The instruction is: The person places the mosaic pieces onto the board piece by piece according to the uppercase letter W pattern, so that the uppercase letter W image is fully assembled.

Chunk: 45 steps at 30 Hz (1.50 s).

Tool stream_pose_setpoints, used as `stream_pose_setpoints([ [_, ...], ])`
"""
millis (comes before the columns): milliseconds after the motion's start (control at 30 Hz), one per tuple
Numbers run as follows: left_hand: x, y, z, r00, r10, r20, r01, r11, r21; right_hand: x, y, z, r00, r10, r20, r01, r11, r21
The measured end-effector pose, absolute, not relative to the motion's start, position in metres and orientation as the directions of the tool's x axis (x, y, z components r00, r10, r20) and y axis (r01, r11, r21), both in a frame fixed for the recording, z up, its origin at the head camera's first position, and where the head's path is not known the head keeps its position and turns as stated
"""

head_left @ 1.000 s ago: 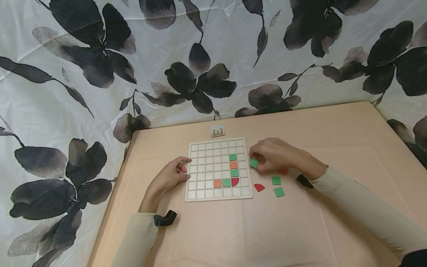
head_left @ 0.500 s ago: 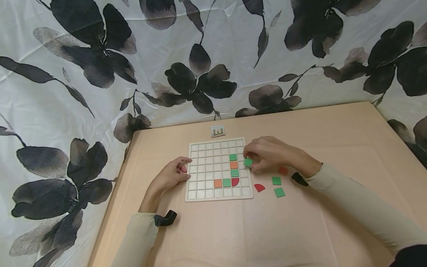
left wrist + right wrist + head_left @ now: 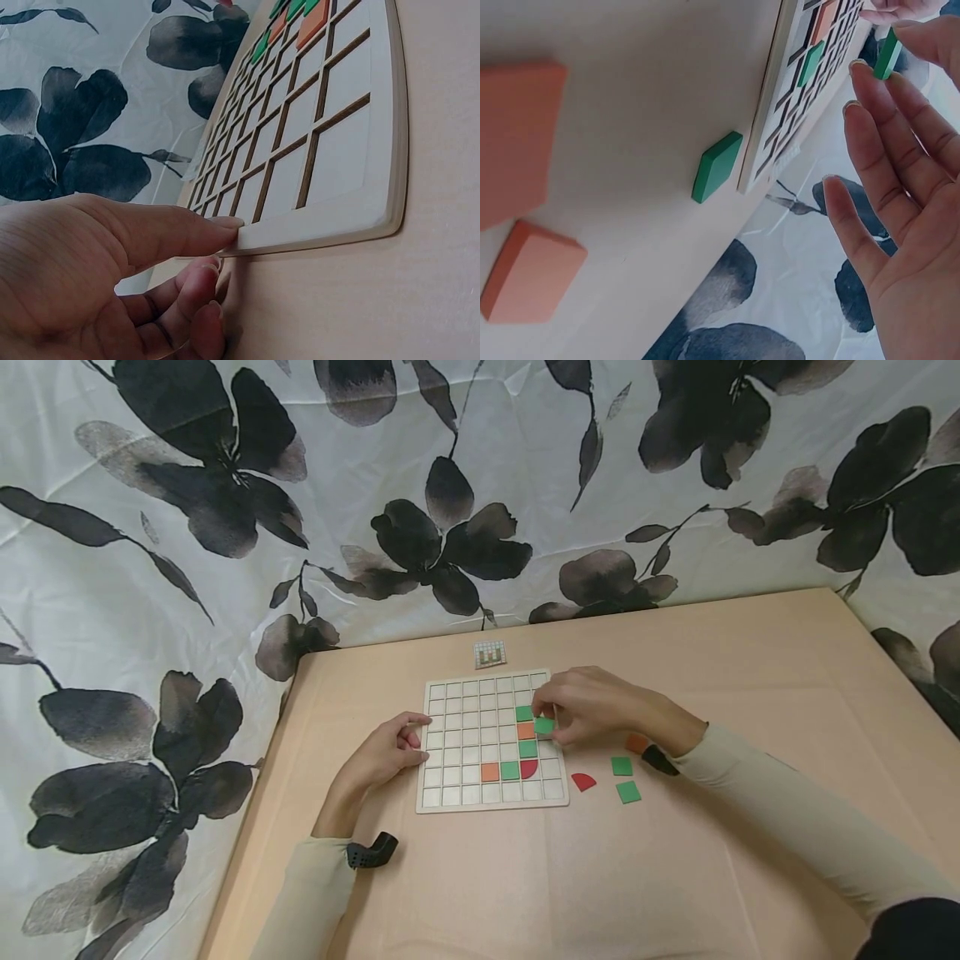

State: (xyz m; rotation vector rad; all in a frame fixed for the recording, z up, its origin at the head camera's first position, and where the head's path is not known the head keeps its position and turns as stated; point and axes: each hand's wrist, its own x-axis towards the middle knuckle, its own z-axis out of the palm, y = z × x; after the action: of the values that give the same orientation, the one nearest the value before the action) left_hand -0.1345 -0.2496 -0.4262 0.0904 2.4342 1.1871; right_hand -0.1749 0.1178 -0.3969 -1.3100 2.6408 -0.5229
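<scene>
My right hand [image 3: 588, 703] pinches a green square tile [image 3: 544, 726] between thumb and fingertips, over the right side of a white grid board [image 3: 450, 777]. In the right wrist view this green tile [image 3: 889, 54] is seen edge-on, with the other fingers spread. My left hand [image 3: 384, 749] rests at the board's left edge. In the left wrist view its thumb [image 3: 191, 231] lies on the rim, other fingers curled below. On the board, a red quarter-circle tile [image 3: 528, 769] sits among green and orange squares.
Right of the board lie a red quarter-circle [image 3: 582, 782], a green tile [image 3: 621, 766], another green tile [image 3: 628, 792] and an orange tile [image 3: 636, 743]. Behind the board lies a small pattern card [image 3: 490, 653]. A floral cloth [image 3: 450, 552] hangs behind the table.
My right hand has moved left with the green tile, from beside the board to over its right columns. An orange tile behind it shows more. My left hand has stayed in place.
</scene>
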Motion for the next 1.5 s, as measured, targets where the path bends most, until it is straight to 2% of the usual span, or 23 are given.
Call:
stream_pose_setpoints([
  [533,-0.135,-0.249,-0.425,-0.909,0.232,-0.347,-0.126,0.641,0.757,-0.178,0.097,-0.398,-0.549,-0.832,0.075,-0.785,0.483,-0.388],
  [900,-0.136,-0.250,-0.428,-0.907,0.245,-0.342,-0.126,0.616,0.778,-0.181,0.084,-0.404,-0.511,-0.857,0.063,-0.804,0.452,-0.386],
  [1500,-0.135,-0.250,-0.429,-0.908,0.240,-0.343,-0.120,0.635,0.763,-0.178,0.063,-0.407,-0.490,-0.872,-0.003,-0.810,0.457,-0.368],
])
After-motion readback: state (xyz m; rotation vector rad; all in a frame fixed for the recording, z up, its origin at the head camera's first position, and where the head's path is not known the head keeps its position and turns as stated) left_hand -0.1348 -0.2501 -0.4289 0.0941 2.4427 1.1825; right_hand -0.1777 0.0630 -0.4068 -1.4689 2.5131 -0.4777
